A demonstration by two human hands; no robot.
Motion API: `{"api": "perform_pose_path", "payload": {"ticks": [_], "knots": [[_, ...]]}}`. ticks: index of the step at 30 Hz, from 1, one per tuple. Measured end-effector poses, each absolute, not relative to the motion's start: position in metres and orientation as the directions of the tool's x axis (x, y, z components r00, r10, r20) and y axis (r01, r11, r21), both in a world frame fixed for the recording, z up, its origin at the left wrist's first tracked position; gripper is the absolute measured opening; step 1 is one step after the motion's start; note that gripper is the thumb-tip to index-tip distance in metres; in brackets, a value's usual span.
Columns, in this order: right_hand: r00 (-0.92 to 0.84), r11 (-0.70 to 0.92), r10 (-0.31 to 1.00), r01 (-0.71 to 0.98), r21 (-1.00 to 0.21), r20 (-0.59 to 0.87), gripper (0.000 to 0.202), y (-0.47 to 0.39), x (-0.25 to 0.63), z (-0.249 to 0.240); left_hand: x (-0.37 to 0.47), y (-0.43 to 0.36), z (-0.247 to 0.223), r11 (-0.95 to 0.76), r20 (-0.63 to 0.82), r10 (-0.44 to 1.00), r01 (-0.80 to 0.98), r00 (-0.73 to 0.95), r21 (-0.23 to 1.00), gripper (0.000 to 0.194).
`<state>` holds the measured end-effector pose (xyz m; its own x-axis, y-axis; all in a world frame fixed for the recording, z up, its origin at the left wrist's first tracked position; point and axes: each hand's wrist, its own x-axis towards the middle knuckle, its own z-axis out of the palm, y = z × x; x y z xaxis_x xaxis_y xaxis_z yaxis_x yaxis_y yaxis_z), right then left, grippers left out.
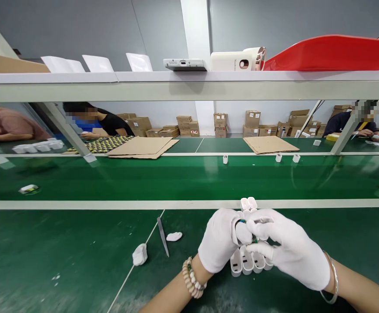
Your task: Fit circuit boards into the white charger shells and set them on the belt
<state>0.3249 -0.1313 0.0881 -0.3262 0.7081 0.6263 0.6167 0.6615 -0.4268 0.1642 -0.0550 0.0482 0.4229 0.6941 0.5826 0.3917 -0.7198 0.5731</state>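
Observation:
My left hand [221, 239], in a white glove with beads at the wrist, is closed, its fingers curled around a small part. Bits of a green circuit board [255, 239] show between the fingertips; the gloves hide most of it. From the right, my right hand [285, 243], also gloved, pinches at the same part with thumb and fingers. Under and around both hands stand rows of small white charger housings [247, 262], with dark slots in the nearest ones. Further housings [248, 203] of this group show just beyond my fingers.
Tweezers [162, 237], a small white pad [174, 236] and a crumpled white lump [140, 254] lie to the left. Beyond a pale rail [111, 204] runs a green belt [163, 178] carrying a few white pieces. A shelf [137, 90] crosses above. Co-workers sit opposite, near flat cardboard [140, 147].

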Motion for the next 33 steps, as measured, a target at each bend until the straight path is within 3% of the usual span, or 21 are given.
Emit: {"api": "perform_pose_path", "payload": {"ticks": [5, 12, 16, 25, 30, 33], "knots": [[-0.28, 0.654, 0.697, 0.627, -0.424, 0.66, 0.015, -0.129, 0.324, 0.09, 0.164, -0.055, 0.048, -0.687, 0.553, 0.727, 0.433, 0.408, 0.584, 0.024], [-0.405, 0.654, 0.738, 0.625, -0.426, 0.539, 0.016, -0.129, 0.327, 0.084, 0.164, -0.053, 0.048, -0.735, 0.591, 0.678, 0.429, 0.438, 0.525, 0.024], [-0.432, 0.623, 0.776, 0.636, -0.455, 0.46, 0.014, -0.131, 0.329, 0.082, 0.164, -0.055, 0.047, -0.718, 0.588, 0.695, 0.424, 0.413, 0.552, 0.027], [-0.439, 0.637, 0.767, 0.612, -0.469, 0.468, 0.013, -0.133, 0.327, 0.078, 0.164, -0.054, 0.049, -0.755, 0.612, 0.655, 0.345, 0.443, 0.558, 0.027], [-0.418, 0.573, 0.819, 0.621, -0.535, 0.393, 0.004, -0.134, 0.323, 0.096, 0.166, -0.057, 0.06, -0.721, 0.495, 0.656, 0.279, 0.57, 0.635, 0.025], [-0.41, 0.549, 0.835, 0.574, -0.608, 0.367, 0.024, -0.131, 0.323, 0.107, 0.167, -0.064, 0.07, -0.685, 0.41, 0.629, 0.221, 0.661, 0.695, 0.015]]}}
